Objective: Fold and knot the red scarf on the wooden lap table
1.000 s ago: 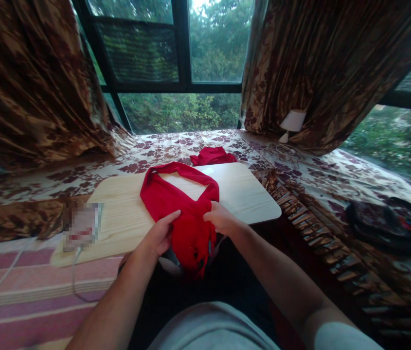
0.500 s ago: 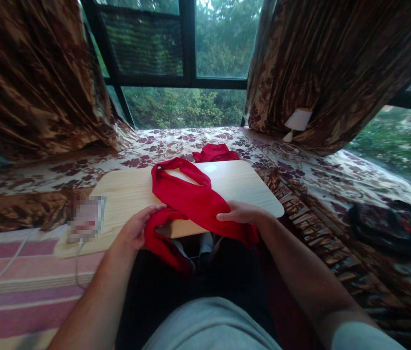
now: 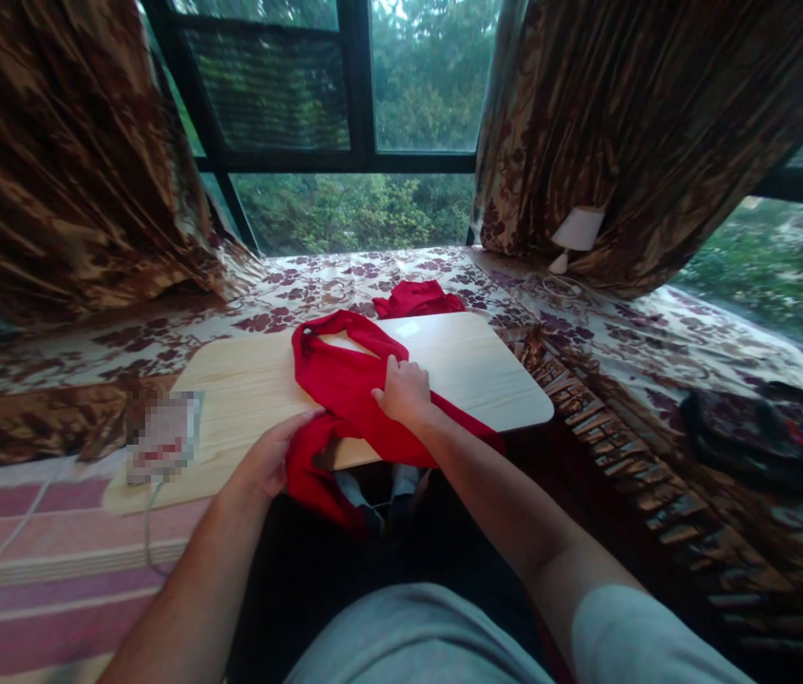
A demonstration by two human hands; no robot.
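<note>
A long red scarf-like cloth [image 3: 353,385] lies crosswise over the table, looped at its far end. Its near parts droop past the front edge. My left hand [image 3: 279,454] is closed on the cloth's left edge, some fingers hidden under the fabric. On top of the cloth's middle is my right hand [image 3: 407,388], its fingers bent and the thumb pressed against the fabric. A second red cloth [image 3: 421,298] is bunched up just beyond the table's far edge.
The pale wooden table [image 3: 493,366] stands before me. On its left is a blurred-out device [image 3: 164,437] with a cable. A floral-covered ledge [image 3: 287,285] runs behind, bearing a small lamp [image 3: 578,230]. A dark bag [image 3: 750,442] sits at right, striped bedding [image 3: 51,570] at left.
My right hand has moved left and away from me, from the cloth's right part onto its middle. The left hand stays at the left edge. The view has shifted slightly.
</note>
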